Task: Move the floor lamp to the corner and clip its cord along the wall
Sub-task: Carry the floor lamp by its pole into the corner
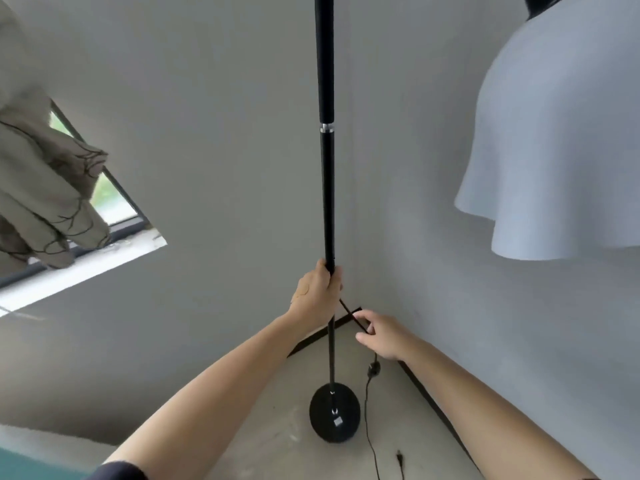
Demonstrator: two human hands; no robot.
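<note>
The floor lamp's black pole [327, 188] stands upright close to the room corner, on a round black base [334, 416] resting on the concrete floor. Its pale shade [554, 133] hangs at the upper right. My left hand [317, 294] is wrapped around the pole at mid height. My right hand [382, 336] pinches the black cord [351, 315] just right of the pole. Below that hand the cord drops past an inline switch [373, 368] and trails along the floor [369, 441]. The plug [400, 458] lies on the floor near the bottom edge.
Two grey walls meet at the corner [356, 299] with a dark skirting strip [429, 396] along their foot. A window [110, 199] with a beige curtain [41, 188] is on the left wall. A teal surface [20, 465] shows at the bottom left.
</note>
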